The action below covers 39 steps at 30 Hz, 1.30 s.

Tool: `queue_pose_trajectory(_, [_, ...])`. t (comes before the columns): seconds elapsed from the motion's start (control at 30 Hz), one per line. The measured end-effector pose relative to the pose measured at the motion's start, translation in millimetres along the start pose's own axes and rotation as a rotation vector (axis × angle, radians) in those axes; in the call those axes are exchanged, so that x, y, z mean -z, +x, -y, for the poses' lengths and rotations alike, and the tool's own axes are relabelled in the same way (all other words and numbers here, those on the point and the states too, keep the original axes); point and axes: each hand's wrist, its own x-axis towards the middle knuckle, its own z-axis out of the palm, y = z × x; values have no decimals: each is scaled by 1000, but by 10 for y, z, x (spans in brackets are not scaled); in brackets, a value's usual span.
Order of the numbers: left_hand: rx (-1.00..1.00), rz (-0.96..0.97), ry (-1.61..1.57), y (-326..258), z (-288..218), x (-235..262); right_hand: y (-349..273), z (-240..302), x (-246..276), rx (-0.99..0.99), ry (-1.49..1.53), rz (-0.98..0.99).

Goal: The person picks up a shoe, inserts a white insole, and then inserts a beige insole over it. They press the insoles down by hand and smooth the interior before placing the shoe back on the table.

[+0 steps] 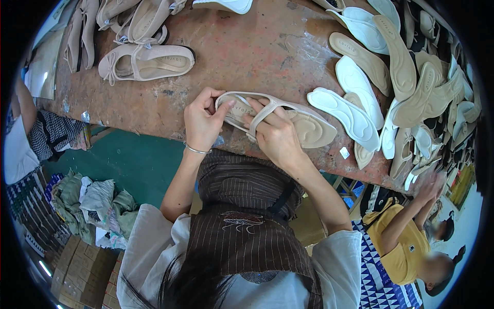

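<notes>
The left hand (202,121) pinched one end of a beige strapped flat shoe (263,113); the right hand (279,135) gripped it, fingers beneath the strap. The shoe was at the table's (247,56) near edge.

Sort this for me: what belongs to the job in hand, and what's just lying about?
Job in hand:
beige strapped shoe, left hand and right hand on it
beige foot-shaped padded insole
likely, loose white padded insoles and beige bow-trimmed shoes

Apparently lying about:
small white scrap
crumpled grey-green cloth heap
brown cardboard boxes
</notes>
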Motion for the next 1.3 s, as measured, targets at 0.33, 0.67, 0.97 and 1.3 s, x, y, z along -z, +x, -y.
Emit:
queue_pose_trajectory(0.33, [-277,-54,180,73,112,9,53,128,39,81,-142,243])
queue_pose_trajectory(0.67, [-319,12,294,10,-16,39,-256,173,283,-81,-399,116])
queue_pose_trajectory(0.97, [-413,132,626,-969,-172,-295,98,-212,658,-456,168,-456])
queue_pose_trajectory(1.3, [-780,151,891,-845,76,-642,-77,618,403,-100,-288,-230])
